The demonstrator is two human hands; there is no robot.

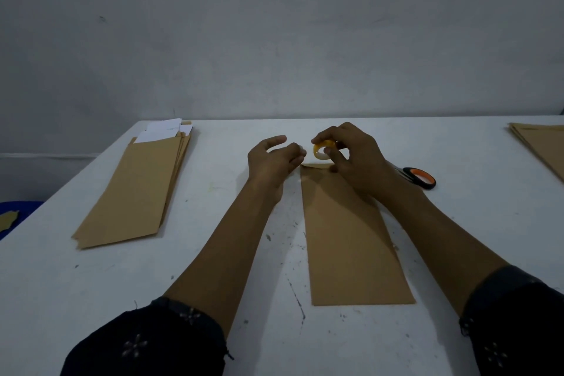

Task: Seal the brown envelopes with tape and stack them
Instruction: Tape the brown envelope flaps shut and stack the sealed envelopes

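Right hand pinching yellow tape roll above far end of brown envelope lying flat on white table. Left hand just beside roll, fingers loosely curled; any tape end pinched cannot be told. Scissors beyond right wrist; envelope stack well left of left hand.

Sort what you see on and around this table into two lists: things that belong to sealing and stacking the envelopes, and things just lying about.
Belongs to the job:
tape roll, held in the right hand
envelope under the hands
left pile, with white papers sticking out
right pile
scissors
left hand, by the tape

Just lying about:
brown scrap on something blue, off the table's left edge
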